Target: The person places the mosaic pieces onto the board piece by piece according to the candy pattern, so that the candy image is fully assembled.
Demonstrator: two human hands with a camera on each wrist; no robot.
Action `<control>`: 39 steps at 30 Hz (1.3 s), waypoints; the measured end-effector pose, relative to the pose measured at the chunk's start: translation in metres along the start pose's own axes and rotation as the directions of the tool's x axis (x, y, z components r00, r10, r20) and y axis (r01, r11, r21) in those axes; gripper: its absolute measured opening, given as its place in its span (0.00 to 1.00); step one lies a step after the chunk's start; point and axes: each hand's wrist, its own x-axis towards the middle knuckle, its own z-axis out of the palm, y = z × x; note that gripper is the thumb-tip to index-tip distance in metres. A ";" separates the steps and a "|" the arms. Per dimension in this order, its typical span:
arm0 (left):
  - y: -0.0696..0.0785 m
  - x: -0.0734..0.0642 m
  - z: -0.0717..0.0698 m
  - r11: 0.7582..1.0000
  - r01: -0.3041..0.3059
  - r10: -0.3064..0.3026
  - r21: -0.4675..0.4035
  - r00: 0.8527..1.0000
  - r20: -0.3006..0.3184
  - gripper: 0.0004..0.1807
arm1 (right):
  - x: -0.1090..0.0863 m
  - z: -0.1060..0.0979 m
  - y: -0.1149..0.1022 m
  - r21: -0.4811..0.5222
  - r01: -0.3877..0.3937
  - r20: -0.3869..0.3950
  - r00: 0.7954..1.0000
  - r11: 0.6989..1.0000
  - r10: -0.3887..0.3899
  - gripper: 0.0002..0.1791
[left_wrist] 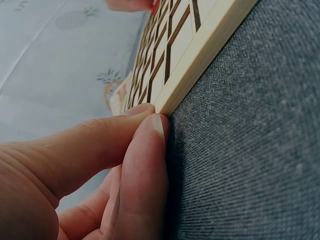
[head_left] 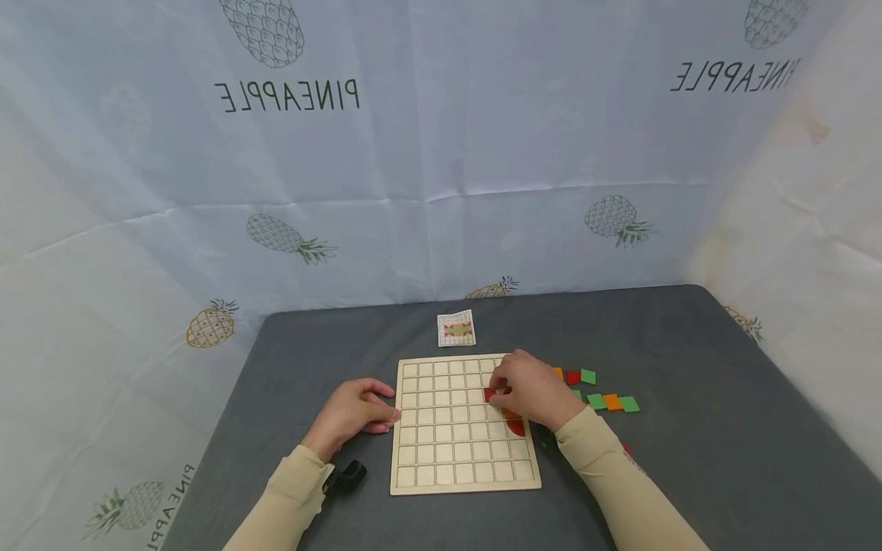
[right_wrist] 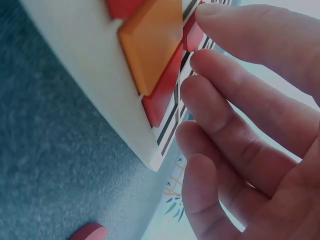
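Observation:
A pale wooden grid board lies on the dark table. My left hand pinches the board's left edge between thumb and index finger, with the fingertips right at the rim in the left wrist view. Over the board's right side, my right hand pinches a small red tile between thumb and index finger, down at the grid. Beside it on the board are an orange tile and more red pieces, among them a rounded red tile. The right hand hides part of these in the head view.
Green, orange and red tiles lie on the table right of the board, including an orange tile and a green tile. A small pattern card lies behind the board. Pineapple-print cloth hangs behind the table.

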 end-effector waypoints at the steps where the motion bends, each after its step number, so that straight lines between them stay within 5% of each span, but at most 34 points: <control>1: 0.000 0.000 0.000 1.000 -0.002 0.002 0.001 1.000 0.001 0.24 | 0.000 0.001 0.000 0.003 0.002 0.001 1.000 1.000 -0.002 0.07; 14: -0.001 0.002 0.003 1.000 0.001 -0.001 -0.010 1.000 0.007 0.23 | -0.008 -0.006 0.014 0.045 -0.021 -0.001 1.000 0.999 0.021 0.05; 30: -0.001 0.000 0.001 1.000 0.021 -0.021 -0.011 1.000 0.001 0.24 | -0.054 -0.061 0.116 0.033 -0.126 0.000 0.992 0.991 0.126 0.10; 39: -0.001 0.000 0.001 1.000 0.017 -0.017 -0.013 1.000 0.007 0.24 | -0.057 -0.062 0.149 0.065 -0.178 0.042 0.983 0.982 0.176 0.14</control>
